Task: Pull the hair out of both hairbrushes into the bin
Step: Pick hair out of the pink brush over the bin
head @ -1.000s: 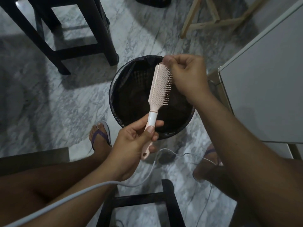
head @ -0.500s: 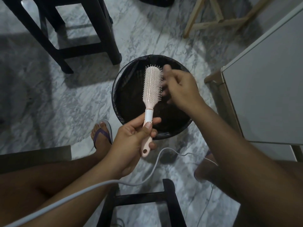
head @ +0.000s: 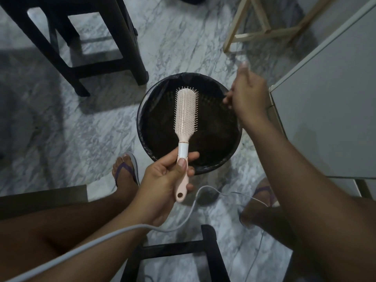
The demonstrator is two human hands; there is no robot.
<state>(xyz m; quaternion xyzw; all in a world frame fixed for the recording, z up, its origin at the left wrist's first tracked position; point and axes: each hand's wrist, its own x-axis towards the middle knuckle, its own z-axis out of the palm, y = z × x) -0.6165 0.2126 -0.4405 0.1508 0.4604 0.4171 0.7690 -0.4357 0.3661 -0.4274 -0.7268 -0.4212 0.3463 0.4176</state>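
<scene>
At six o'clock, nearest the viewer, stood a black stool frame [head: 173,249]. A thin grey cable [head: 114,231] crossed the person's left forearm. Near the centre, the left hand [head: 160,180] gripped the handle of a pale pink plastic paddle hairbrush [head: 186,117], with the thumb on the front and the fingers curled behind. The brush pointed toward twelve o'clock with its bristles facing the viewer. Its head was over the mouth of a round bin lined with a black plastic bag [head: 140,123]. The bin stood on a grey-veined marble floor [head: 61,129]. At eight o'clock a foot in a purple flip-flop [head: 125,171] rested beside the bin. At two o'clock the right hand [head: 249,98] hung over the bin's right rim, apart from the brush. It was blurred, so whether it pinched any hair could not be told. Farther off were a black stool [head: 126,37] at eleven o'clock, a pale wooden frame [head: 262,33] at one, and a white cabinet [head: 325,108] at three.
</scene>
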